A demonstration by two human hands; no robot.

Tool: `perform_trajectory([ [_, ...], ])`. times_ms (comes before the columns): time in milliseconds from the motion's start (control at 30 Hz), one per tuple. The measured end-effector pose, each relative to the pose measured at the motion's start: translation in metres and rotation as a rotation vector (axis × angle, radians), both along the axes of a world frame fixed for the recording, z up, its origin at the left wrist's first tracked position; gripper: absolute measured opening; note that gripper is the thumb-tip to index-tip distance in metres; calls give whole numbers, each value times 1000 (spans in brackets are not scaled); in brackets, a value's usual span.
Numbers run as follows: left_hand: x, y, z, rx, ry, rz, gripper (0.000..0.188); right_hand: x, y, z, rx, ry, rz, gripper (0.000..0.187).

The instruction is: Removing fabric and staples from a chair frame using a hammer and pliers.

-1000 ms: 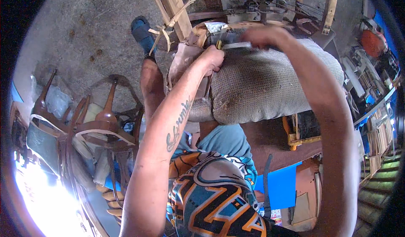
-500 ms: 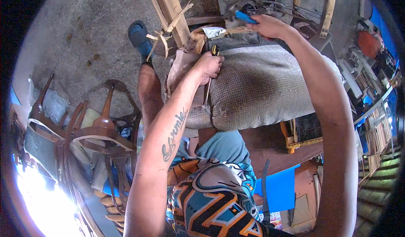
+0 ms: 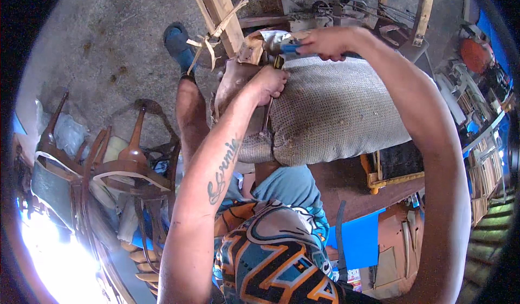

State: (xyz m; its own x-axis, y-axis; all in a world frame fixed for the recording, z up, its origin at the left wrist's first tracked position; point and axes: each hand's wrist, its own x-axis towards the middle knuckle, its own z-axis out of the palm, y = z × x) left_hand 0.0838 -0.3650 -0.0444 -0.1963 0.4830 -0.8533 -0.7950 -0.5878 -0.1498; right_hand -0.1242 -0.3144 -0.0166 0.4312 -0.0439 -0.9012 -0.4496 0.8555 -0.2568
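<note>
Left hand [image 3: 271,83] wraps one screwdriver [image 3: 279,62] — long axis running toward the person, handle away; right hand [image 3: 326,43] grips one hammer [image 3: 291,48] — pointing left.

You've got a stained grey flr [image 3: 119,38], upturned wd chairs [image 3: 132,153] on yr L, bright light [image 3: 57,250] btm L.

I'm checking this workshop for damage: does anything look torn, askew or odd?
Yes. By the left hand, the brown covering looks ragged-edged, as if torn. Frayed pale strips stick out beside the wooden post, and a chair at left appears upturned, its legs pointing upward.
</note>
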Motion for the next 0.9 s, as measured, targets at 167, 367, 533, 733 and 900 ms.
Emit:
perform_trajectory([
  [167,-15,2,6,-27,-26,-16,17,-37,7,-33,14,244,-290,47],
  [367,-7,-8,8,17,-7,108,14,-13,47,-35,-264,539,-456,42],
  [533,-13,-11,15,35,-15,158,11,-37,46,-26,-285,471,-130,36],
  [733,-9,-15,19,39,-35,256,11,-5,45,-46,-395,643,-188,40],
  [900,-7,-23,23,-5,-67,283,12,-10,-4,0,-144,198,54,39],
])
